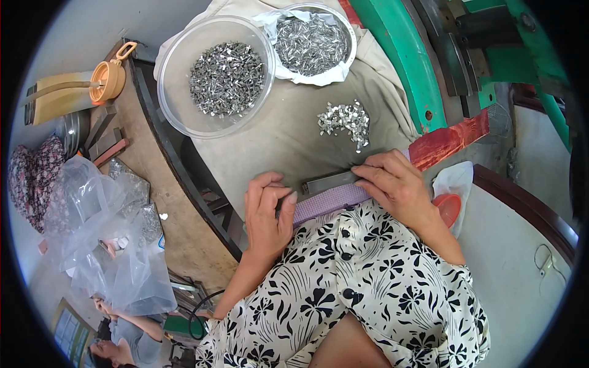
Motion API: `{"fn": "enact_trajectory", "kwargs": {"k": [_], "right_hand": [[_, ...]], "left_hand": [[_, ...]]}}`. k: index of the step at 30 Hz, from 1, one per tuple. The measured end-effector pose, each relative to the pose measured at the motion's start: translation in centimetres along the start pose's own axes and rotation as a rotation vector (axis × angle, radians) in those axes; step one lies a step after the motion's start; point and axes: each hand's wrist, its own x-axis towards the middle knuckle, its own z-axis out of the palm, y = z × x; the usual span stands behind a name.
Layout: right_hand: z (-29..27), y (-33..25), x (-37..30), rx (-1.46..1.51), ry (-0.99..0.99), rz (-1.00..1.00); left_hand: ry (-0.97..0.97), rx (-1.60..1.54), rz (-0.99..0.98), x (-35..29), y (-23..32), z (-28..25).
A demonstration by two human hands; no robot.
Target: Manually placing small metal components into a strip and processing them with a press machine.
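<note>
A narrow dark-grey metal bar (330,182) lies crosswise in front of my body, along a lilac cloth strip (325,202). My right hand (392,184) is closed on the bar's right end, thumb below and fingertips above. Just off its left end is my left hand (267,211), fingers bent and thumb tip close to the fingertips. Anything small between them is too hidden to make out. Beyond the bar, a loose pile of small shiny metal pieces (346,121) rests on the grey-beige cloth (276,144).
A clear plastic tub (162,86) of small metal parts and a lined metal bowl (351,46) of shiny pins stand at the back. Green machinery (399,55) rises at right. A wooden table (184,227) with plastic bags (116,245) is at left. Another person (132,340) sits lower left.
</note>
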Motion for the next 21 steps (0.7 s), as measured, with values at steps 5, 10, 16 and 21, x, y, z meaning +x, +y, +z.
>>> {"fn": "enact_trajectory", "kwargs": {"k": [5,10,16,21], "right_hand": [[0.8,-0.2,0.5,-0.008,-0.037,-0.034],[0.7,-0.2,0.7,-0.016,-0.095,-0.044],[0.3,-0.3,0.0,0.005,-0.107,0.017],[1.0,1.2,-0.9,0.006,0.007,0.115]], "left_hand": [[-0.066,0.179,0.02,1.0,1.5,-0.1],[-0.071,0.263,-0.004,1.1,2.2,0.3],[-0.077,0.3,-0.019,0.9,2.6,0.6],[-0.118,0.305,-0.05,0.9,2.2,0.7]]}}
